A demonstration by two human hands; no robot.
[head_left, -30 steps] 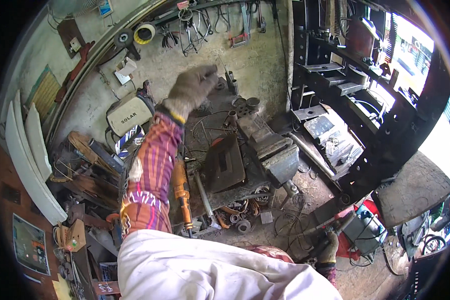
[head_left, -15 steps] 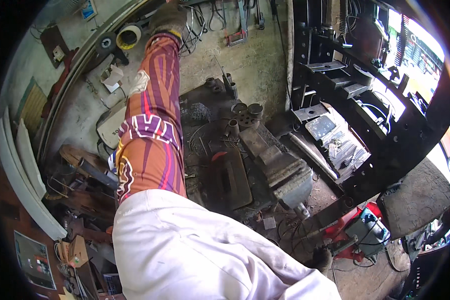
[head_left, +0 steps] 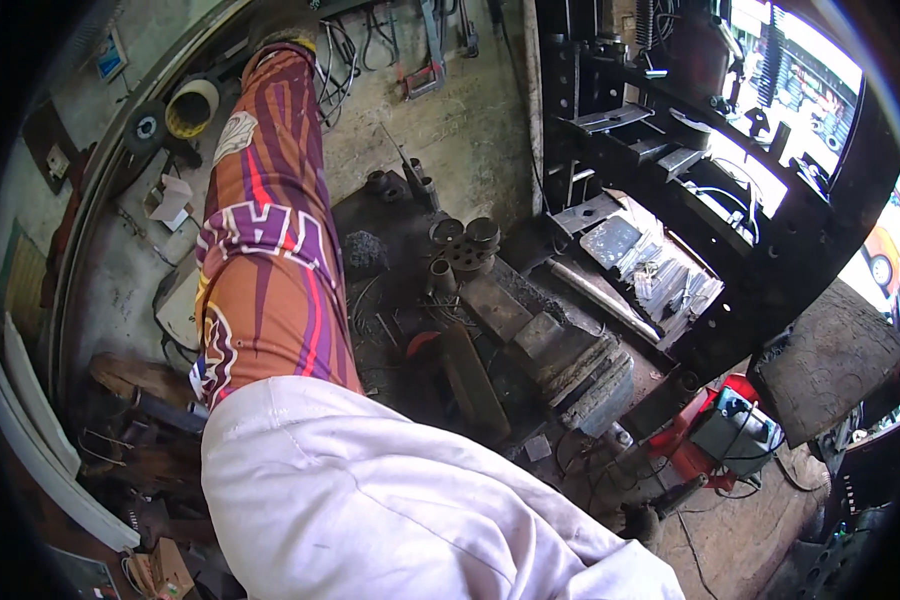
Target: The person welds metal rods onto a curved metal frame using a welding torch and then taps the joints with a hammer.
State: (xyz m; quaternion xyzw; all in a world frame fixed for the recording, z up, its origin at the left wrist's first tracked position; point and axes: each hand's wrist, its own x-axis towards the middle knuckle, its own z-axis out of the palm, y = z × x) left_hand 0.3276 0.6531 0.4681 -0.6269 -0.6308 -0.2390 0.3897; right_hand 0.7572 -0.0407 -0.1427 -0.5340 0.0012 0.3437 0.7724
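Observation:
My left arm, in an orange and purple patterned sleeve (head_left: 270, 240), reaches far up toward the wall. At its end, my left hand (head_left: 280, 24) wears a dark glove with a yellow cuff. The top rim of the picture cuts it off, and its fingers are hidden in shadow. Low on the right, my right hand (head_left: 638, 522), also in a dark glove, is closed round a dark bar-shaped tool (head_left: 682, 492) that points up and right. A bench vise (head_left: 580, 375) lies on the workbench between the hands.
A hacksaw (head_left: 424, 78) and wire loops (head_left: 338, 75) hang on the wall. The greasy bench bears a round drilled part (head_left: 470, 250) and a metal channel (head_left: 473, 380). To the right stand a black press frame (head_left: 750, 300) and a red and grey machine (head_left: 735, 435) with cables.
The whole scene has shifted to the left in view. My left hand has gone further up into the top rim. My right hand still holds the dark tool low on the right.

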